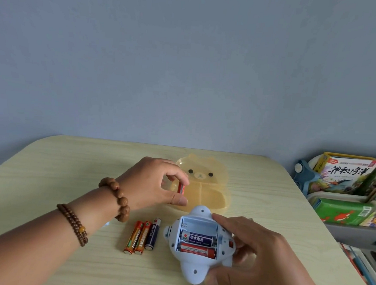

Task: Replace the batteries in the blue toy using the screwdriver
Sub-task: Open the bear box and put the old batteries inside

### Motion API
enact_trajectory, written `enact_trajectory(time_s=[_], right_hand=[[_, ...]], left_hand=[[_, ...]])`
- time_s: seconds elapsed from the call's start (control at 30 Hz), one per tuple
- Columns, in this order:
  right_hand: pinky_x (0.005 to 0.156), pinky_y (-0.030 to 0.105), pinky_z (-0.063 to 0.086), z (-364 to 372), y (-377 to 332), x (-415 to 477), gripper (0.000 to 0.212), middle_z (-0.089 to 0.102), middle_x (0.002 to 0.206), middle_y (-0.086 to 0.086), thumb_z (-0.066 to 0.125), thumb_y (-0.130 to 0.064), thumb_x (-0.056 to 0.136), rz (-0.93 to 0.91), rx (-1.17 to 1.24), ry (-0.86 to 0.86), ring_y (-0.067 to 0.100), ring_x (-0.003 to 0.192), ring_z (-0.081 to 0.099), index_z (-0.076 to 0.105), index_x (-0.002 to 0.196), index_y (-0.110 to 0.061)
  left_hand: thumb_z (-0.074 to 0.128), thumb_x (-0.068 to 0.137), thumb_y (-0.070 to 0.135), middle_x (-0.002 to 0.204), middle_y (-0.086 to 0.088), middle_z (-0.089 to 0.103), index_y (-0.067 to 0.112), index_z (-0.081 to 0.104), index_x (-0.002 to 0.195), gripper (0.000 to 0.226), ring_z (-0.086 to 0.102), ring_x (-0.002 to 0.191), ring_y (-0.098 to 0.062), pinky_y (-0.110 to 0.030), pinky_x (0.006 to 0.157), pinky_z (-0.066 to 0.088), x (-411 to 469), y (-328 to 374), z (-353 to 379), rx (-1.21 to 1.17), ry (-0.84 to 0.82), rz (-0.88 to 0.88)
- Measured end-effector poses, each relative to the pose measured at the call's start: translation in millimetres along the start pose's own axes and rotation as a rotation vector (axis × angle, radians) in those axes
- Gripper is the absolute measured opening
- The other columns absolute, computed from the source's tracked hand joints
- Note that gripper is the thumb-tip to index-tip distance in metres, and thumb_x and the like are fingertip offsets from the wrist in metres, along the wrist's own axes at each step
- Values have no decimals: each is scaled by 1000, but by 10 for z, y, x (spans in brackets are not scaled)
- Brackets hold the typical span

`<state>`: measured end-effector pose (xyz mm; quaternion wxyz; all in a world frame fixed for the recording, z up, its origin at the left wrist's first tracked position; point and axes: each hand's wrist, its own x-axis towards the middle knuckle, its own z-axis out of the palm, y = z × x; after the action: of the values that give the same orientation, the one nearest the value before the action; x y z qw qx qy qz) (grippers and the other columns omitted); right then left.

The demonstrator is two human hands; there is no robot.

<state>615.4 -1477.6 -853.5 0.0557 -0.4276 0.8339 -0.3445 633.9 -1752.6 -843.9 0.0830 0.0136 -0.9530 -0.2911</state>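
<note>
The pale blue toy (193, 268) lies upside down on the table, its battery compartment uncovered. Two batteries lie in it, a purple one (196, 238) above a red one (197, 251); the top slot is empty. My right hand (252, 256) grips the toy's right side, thumb at its lower edge. My left hand (156, 182) pinches a red battery (181, 188) upright between thumb and fingers, over the yellow bear-shaped box (215, 188). Three loose batteries (142, 237) lie side by side left of the toy. No screwdriver is visible.
The light wooden table (48, 173) ends at a blue-grey wall. A rack with picture books (345, 176) stands past the table's right edge. My left wrist wears bead bracelets (117, 198).
</note>
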Motion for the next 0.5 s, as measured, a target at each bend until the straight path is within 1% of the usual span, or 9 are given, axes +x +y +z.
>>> enact_trajectory(time_s=[0.07, 0.13, 0.17, 0.2, 0.27, 0.33, 0.4, 0.47, 0.5], right_hand=[[66, 4, 46, 4, -5, -3, 74, 66, 99, -29, 93, -43, 57, -2, 4, 4, -4, 82, 66, 67, 126, -43], [65, 4, 46, 5, -10, -2, 73, 67, 98, -29, 93, -41, 56, 6, 20, 6, -4, 82, 66, 67, 125, -43], [65, 4, 47, 5, -13, 0, 74, 67, 98, -27, 94, -41, 56, 15, 31, -1, -4, 83, 66, 67, 125, -44], [65, 5, 47, 6, -15, 1, 75, 67, 100, -26, 94, -41, 56, 23, 40, -10, -3, 84, 66, 67, 126, -43], [67, 6, 48, 11, -11, 1, 77, 67, 102, -26, 95, -41, 56, 37, 47, -23, -2, 86, 66, 66, 127, -42], [68, 7, 48, 13, -14, -2, 79, 67, 104, -27, 96, -40, 55, 55, 62, -23, -3, 86, 65, 66, 128, -42], [67, 8, 48, 13, -14, -9, 79, 66, 102, -29, 97, -41, 53, 69, 68, -21, -2, 84, 65, 66, 125, -45], [66, 9, 48, 13, -40, -2, 77, 66, 100, -28, 98, -41, 52, 79, 75, -18, 0, 81, 64, 63, 119, -54], [65, 9, 48, 11, -49, 3, 76, 66, 100, -27, 98, -42, 51, 82, 79, -22, 0, 81, 64, 63, 118, -55]], left_hand=[[86, 67, 49, 115, 28, 68, 38, 76, 96, 32, 58, 98, 14, -12, 79, 53, 13, -28, 5, -18, -15, 21], [86, 69, 47, 116, 28, 67, 38, 77, 92, 27, 58, 96, 17, -8, 78, 51, 20, -51, 10, -24, -25, 36], [85, 69, 48, 117, 28, 66, 38, 77, 90, 25, 60, 95, 13, -11, 80, 53, 23, -65, 19, -23, -27, 41], [84, 69, 50, 118, 29, 65, 37, 78, 89, 24, 62, 96, 9, -16, 83, 55, 23, -75, 26, -24, -29, 43], [81, 70, 53, 119, 29, 64, 37, 78, 88, 25, 63, 101, 4, -26, 86, 57, 22, -80, 37, -30, -26, 49], [78, 69, 57, 119, 29, 64, 37, 77, 90, 29, 60, 107, 6, -28, 88, 56, 10, -75, 31, -23, -11, 62], [76, 68, 60, 120, 27, 65, 37, 76, 95, 35, 58, 112, 7, -28, 89, 55, -39, -33, -11, -27, 33, 82], [77, 69, 60, 122, 25, 65, 37, 73, 104, 41, 58, 116, 3, -26, 89, 54, -145, 39, -83, -58, 70, 142], [78, 69, 60, 124, 23, 64, 36, 71, 110, 48, 59, 117, 0, -23, 89, 52, -221, 82, -122, -74, 62, 184]])
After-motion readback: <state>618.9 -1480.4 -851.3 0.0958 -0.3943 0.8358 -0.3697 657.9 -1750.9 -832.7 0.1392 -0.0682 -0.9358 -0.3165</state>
